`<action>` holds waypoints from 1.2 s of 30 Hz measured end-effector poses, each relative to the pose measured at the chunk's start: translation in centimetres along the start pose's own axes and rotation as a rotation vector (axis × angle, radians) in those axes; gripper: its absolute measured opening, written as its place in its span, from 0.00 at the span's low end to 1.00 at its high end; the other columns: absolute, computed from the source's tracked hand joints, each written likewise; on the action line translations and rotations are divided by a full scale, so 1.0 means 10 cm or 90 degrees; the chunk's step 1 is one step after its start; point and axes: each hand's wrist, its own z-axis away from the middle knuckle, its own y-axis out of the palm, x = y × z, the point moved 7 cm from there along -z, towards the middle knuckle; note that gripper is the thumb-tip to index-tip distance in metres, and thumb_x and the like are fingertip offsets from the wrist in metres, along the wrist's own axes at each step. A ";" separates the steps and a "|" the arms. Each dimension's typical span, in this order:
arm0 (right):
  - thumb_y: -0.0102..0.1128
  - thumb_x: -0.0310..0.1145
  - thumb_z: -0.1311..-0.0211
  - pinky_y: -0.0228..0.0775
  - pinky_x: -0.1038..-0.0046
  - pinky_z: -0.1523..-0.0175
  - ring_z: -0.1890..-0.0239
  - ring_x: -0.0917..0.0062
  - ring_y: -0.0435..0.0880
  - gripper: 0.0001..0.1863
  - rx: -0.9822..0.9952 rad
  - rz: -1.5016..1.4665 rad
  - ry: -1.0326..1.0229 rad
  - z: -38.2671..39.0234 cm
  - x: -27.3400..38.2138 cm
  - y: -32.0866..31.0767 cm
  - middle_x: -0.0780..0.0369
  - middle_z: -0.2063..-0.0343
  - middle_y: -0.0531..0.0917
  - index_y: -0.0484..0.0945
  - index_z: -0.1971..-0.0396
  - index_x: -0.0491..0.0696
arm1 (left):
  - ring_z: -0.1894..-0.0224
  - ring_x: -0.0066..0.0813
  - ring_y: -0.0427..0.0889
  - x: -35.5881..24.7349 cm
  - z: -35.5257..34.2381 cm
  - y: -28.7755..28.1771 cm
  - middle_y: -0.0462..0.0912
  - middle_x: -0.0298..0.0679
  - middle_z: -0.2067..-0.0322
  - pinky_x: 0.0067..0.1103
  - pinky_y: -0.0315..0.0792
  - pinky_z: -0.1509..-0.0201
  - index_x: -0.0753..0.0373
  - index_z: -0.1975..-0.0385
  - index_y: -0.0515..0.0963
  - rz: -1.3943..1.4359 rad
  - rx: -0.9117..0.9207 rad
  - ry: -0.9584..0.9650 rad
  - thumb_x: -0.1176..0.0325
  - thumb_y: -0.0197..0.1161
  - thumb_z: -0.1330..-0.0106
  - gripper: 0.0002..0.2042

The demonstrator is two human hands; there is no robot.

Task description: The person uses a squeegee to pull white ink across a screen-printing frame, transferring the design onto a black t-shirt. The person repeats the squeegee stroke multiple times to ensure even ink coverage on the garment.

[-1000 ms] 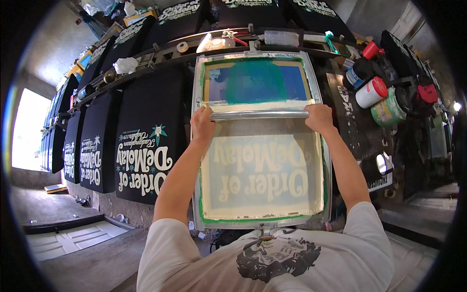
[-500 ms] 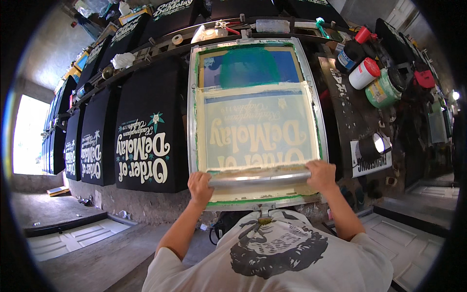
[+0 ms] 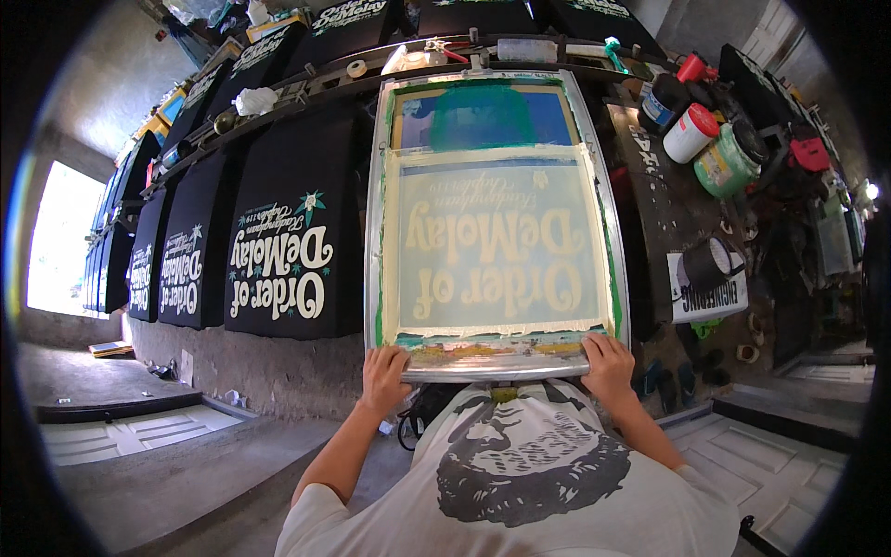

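A screen-printing screen (image 3: 375,232) in a metal frame lies over a dark board in front of me. Cream ink coats its mesh, and the reversed lettering of the stencil shows through. Along the near end lies a long metal squeegee (image 3: 497,358), its side stained with yellow, green and reddish ink. My left hand (image 3: 383,376) is closed round its left end, and my right hand (image 3: 610,366) round its right end. A blue and green patch (image 3: 483,113) covers the far part of the screen.
Black printed shirts (image 3: 283,241) lie on boards at left. At right stand a white tub with red lid (image 3: 690,133), a green-stained jar (image 3: 727,165) and a black container (image 3: 710,264). A tape roll (image 3: 356,69) and red-handled pliers (image 3: 447,50) lie on the far rail.
The squeegee has come nearer to me, to the screen's near end, and tilted so its stained side shows. Both hands moved with it. The cream coat now reaches lower across the mesh.
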 end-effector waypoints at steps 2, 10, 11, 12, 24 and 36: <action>0.68 0.24 0.66 0.77 0.62 0.49 0.55 0.63 0.84 0.23 0.022 0.005 -0.002 -0.07 0.00 -0.03 0.62 0.57 0.84 0.82 0.61 0.45 | 0.62 0.45 0.80 0.04 -0.03 0.01 0.80 0.40 0.67 0.36 0.72 0.55 0.64 0.67 0.82 0.017 -0.022 -0.007 0.77 0.69 0.66 0.19; 0.68 0.25 0.62 0.80 0.63 0.59 0.63 0.63 0.86 0.14 0.073 -0.016 0.033 -0.52 -0.17 -0.13 0.61 0.70 0.86 0.86 0.69 0.48 | 0.67 0.42 0.79 0.07 -0.47 -0.16 0.79 0.38 0.72 0.34 0.69 0.61 0.61 0.74 0.81 0.000 -0.069 -0.003 0.79 0.65 0.67 0.15; 0.68 0.25 0.62 0.80 0.63 0.60 0.64 0.63 0.87 0.13 0.062 -0.022 0.033 -0.55 -0.17 -0.17 0.61 0.70 0.87 0.86 0.69 0.48 | 0.69 0.41 0.79 0.08 -0.51 -0.19 0.78 0.37 0.73 0.33 0.69 0.63 0.61 0.75 0.80 -0.001 -0.094 0.010 0.79 0.64 0.67 0.14; 0.67 0.25 0.61 0.80 0.63 0.60 0.64 0.64 0.87 0.13 0.054 -0.028 0.033 -0.58 -0.16 -0.23 0.61 0.70 0.87 0.86 0.70 0.48 | 0.69 0.41 0.78 0.07 -0.56 -0.23 0.78 0.37 0.73 0.33 0.69 0.63 0.61 0.76 0.80 -0.002 -0.103 0.015 0.79 0.64 0.67 0.13; 0.63 0.24 0.57 0.80 0.60 0.61 0.65 0.61 0.87 0.13 0.040 -0.012 0.027 -1.50 -0.47 -0.17 0.59 0.69 0.87 0.87 0.67 0.48 | 0.70 0.42 0.77 0.56 -1.36 -0.13 0.79 0.37 0.73 0.32 0.70 0.62 0.61 0.75 0.81 -0.015 -0.153 0.018 0.80 0.63 0.63 0.12; 0.62 0.25 0.52 0.80 0.57 0.55 0.61 0.59 0.87 0.13 -0.001 0.069 0.001 -3.37 -1.21 0.43 0.56 0.65 0.88 0.88 0.65 0.49 | 0.61 0.42 0.82 1.59 -3.04 0.54 0.82 0.39 0.69 0.34 0.71 0.54 0.61 0.69 0.85 -0.071 -0.208 -0.028 0.80 0.64 0.55 0.12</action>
